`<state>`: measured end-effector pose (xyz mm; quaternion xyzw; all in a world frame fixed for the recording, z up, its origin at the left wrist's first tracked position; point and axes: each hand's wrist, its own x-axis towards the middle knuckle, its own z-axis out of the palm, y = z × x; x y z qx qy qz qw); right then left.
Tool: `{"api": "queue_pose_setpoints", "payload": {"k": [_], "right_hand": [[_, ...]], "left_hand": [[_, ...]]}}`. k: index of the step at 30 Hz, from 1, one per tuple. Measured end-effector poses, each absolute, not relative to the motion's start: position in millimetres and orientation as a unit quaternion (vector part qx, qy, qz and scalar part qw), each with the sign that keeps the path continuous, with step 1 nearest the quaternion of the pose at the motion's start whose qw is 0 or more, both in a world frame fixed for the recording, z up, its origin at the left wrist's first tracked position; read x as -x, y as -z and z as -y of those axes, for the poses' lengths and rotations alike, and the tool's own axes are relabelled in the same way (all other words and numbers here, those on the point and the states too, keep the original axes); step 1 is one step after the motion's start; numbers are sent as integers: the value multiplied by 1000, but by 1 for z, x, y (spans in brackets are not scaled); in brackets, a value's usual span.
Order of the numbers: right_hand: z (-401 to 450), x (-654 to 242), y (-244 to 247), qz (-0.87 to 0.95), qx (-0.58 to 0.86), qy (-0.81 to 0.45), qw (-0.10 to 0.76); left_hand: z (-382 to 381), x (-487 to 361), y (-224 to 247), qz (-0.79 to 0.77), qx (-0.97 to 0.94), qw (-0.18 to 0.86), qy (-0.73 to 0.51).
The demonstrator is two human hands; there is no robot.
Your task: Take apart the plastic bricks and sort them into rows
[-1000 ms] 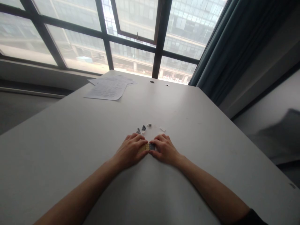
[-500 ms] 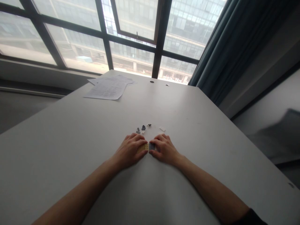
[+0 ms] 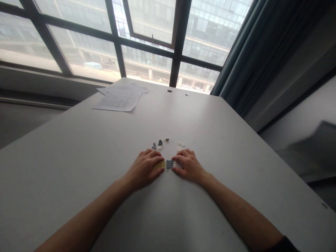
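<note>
My left hand (image 3: 146,166) rests on the table, thumb and fingers closed around a tan studded building plate (image 3: 162,163) whose right end shows. Just to the right, a small gap apart, lies a grey studded building plate (image 3: 169,164). My right hand (image 3: 187,165) is open at the right end of the grey plate, thumb and forefinger apart at its corners; whether they touch it is hard to tell. Beyond the hands lie small pieces: dark grey ones (image 3: 160,142), a white and dark one (image 3: 166,139) and a white flat piece (image 3: 181,144).
The white table (image 3: 215,140) stretches to the windows. Printed papers (image 3: 118,98) lie at its far left, and a round dark cable hole (image 3: 169,91) is near the far edge. A blue curtain (image 3: 236,70) hangs at the right.
My right hand has drawn back to the right, baring most of the grey plate. Another white piece now shows beside its fingers. My left hand keeps its hold on the tan plate.
</note>
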<state>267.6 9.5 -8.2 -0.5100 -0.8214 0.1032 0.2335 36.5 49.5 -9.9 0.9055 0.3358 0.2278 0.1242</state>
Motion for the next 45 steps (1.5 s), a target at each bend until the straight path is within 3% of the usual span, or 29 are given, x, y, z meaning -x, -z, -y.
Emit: {"api": "queue_pose_setpoints", "payload": {"k": [45], "right_hand": [[-8, -268, 13, 814, 516, -96, 249]], "left_hand": [[-47, -32, 7, -349, -908, 108, -206]]}}
